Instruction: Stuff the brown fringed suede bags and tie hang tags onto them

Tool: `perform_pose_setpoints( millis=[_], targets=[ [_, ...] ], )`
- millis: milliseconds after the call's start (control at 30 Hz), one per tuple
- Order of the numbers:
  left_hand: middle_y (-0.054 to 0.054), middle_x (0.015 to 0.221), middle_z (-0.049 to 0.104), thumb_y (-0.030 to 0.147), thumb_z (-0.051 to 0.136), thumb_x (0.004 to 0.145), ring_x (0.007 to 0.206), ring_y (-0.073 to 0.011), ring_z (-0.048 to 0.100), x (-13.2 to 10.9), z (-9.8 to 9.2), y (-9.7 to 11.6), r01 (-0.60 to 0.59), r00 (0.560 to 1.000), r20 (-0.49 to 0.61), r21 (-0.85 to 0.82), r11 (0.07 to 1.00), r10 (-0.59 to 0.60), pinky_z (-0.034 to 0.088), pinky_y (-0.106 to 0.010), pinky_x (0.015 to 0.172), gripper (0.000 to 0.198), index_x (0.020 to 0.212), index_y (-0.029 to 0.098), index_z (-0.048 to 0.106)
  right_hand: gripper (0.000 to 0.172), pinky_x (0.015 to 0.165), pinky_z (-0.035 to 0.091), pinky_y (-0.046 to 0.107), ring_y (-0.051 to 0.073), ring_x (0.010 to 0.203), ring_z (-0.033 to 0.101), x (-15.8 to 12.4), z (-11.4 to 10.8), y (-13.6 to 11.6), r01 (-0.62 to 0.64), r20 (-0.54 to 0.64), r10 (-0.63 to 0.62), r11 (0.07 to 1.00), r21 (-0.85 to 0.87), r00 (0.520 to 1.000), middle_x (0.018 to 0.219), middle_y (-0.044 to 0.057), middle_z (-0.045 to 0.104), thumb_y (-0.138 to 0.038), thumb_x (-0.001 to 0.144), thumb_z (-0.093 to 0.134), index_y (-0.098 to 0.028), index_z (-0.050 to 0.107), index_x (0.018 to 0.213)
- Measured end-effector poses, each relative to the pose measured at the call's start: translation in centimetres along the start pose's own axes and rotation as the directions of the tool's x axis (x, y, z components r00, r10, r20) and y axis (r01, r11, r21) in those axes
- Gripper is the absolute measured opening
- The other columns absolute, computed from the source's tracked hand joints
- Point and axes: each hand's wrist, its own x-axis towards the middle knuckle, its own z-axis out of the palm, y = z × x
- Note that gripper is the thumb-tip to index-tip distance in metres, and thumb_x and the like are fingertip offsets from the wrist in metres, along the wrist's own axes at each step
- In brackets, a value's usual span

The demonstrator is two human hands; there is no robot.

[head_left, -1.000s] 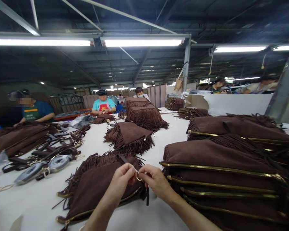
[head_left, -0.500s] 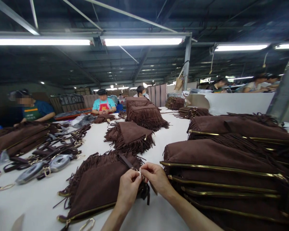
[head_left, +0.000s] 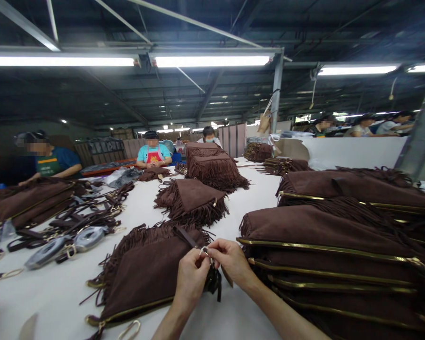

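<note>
A: What's being handled?

B: A small, pale, shiny metal fitting [head_left: 203, 250], curved like a ring. It sits above the right-hand end of a flat, dark-brown, suede-like bag [head_left: 145, 274].

A: And each grip?

B: Both closed. The left hand [head_left: 191, 278] pinches the fitting from one side, the right hand [head_left: 233, 262] from the other (whether it has a hinge, I can't tell; the fingers cover too much).

A: How does the bag look?

B: Matte and smooth on top, with long, thin brown fringe [head_left: 108, 264] spilling off its far and left sides. A gold-toned metal zipper [head_left: 138, 310] runs along the near edge, and a narrow, dark strap [head_left: 186, 237] slants over the top towards the hands.

A: Where does it lie?

B: On the white, smooth bench [head_left: 230, 311], left of a tall stack of dark-brown, gold-zipped bags [head_left: 315, 226].
</note>
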Motion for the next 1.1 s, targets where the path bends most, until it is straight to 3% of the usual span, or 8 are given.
perform_pose_setpoints(
  millis=[133,233,400,533,667,867,1000,1100],
  targets=[
    [0.000,0.065,0.055,0.026,0.050,0.075,0.062,-0.0134,0.049,0.1,0.2,-0.2,-0.036,0.997,-0.064,0.001,0.999,0.036,0.036,-0.023,0.059,0.019,0.060,0.018,0.058,0.019,0.046,0.039,0.022,0.011,0.044,0.051,0.1,-0.1,0.1,-0.004,0.002,0.004,1.000,-0.030,1.000,0.049,-0.004,0.056,-0.034,0.071,0.063,-0.016,0.068,0.071],
    [0.002,0.057,0.051,0.030,0.054,0.070,0.055,-0.0112,0.044,0.3,0.0,-0.4,0.081,0.994,-0.063,-0.175,0.981,-0.093,0.033,-0.021,0.053,0.017,0.059,0.018,0.054,0.018,0.044,0.038,0.022,0.011,0.043,0.052,0.4,-0.5,0.6,-0.002,0.004,0.002,0.999,-0.047,1.000,0.052,-0.005,0.057,-0.034,0.070,0.061,-0.017,0.065,0.076],
    [0.007,0.040,0.040,0.028,0.058,0.059,0.039,-0.0054,0.026,0.7,-0.8,-0.3,0.343,0.939,0.185,-0.542,0.767,-0.289,0.016,-0.020,0.041,0.012,0.058,0.018,0.052,0.011,0.041,0.034,0.020,0.010,0.043,0.054,0.4,-0.6,0.8,-0.025,0.069,0.032,0.994,-0.104,0.997,0.061,-0.005,0.059,-0.027,0.068,0.058,-0.019,0.056,0.076],
    [0.007,0.049,0.045,0.022,0.062,0.052,0.041,-0.0026,0.025,0.6,-1.3,0.0,0.427,0.902,0.279,-0.697,0.576,-0.331,0.015,-0.017,0.042,0.015,0.057,0.017,0.049,0.012,0.049,0.039,0.021,0.010,0.052,0.055,-0.2,-0.6,-0.5,0.029,0.171,-0.008,0.992,-0.122,0.985,0.069,-0.003,0.061,-0.030,0.075,0.056,-0.018,0.058,0.078],
    [0.007,0.049,0.045,0.020,0.063,0.050,0.044,-0.0036,0.030,0.5,-1.6,0.0,0.433,0.887,0.258,-0.751,0.498,-0.383,0.018,-0.016,0.042,0.020,0.056,0.017,0.045,0.015,0.055,0.041,0.022,0.013,0.061,0.055,-0.8,-1.2,-1.2,0.071,0.217,-0.023,0.973,-0.218,0.976,0.068,-0.004,0.058,-0.023,0.076,0.058,-0.018,0.061,0.090],
    [-0.004,0.085,0.069,0.019,0.068,0.050,0.049,-0.0031,0.040,0.3,-1.7,0.1,0.438,0.867,0.254,-0.799,0.413,-0.428,0.027,-0.015,0.045,0.028,0.061,0.017,0.042,0.046,0.086,0.044,0.032,0.022,0.103,0.056,-1.5,-1.9,-0.6,0.254,0.220,-0.157,0.804,-0.537,0.963,0.109,0.005,0.059,-0.006,0.063,0.060,-0.021,0.059,0.107],
    [-0.010,0.095,0.070,0.020,0.069,0.052,0.052,-0.0035,0.041,0.3,-1.7,-0.1,0.443,0.871,0.255,-0.778,0.446,-0.420,0.026,-0.016,0.045,0.024,0.060,0.015,0.047,0.035,0.072,0.043,0.032,0.024,0.086,0.060,-2.0,-2.5,-0.2,0.100,0.120,-0.018,0.682,-0.724,0.993,0.090,0.004,0.062,-0.022,0.067,0.072,-0.020,0.060,0.100],
    [-0.011,0.100,0.070,0.020,0.068,0.053,0.056,-0.0051,0.042,0.4,-1.6,-0.6,0.434,0.884,0.257,-0.764,0.478,-0.391,0.026,-0.017,0.046,0.018,0.058,0.014,0.051,0.031,0.059,0.036,0.027,0.020,0.068,0.056,-1.8,-3.2,0.1,0.043,0.134,0.071,0.717,-0.696,0.988,0.067,-0.003,0.058,-0.019,0.064,0.074,-0.022,0.060,0.091]
  ],
)
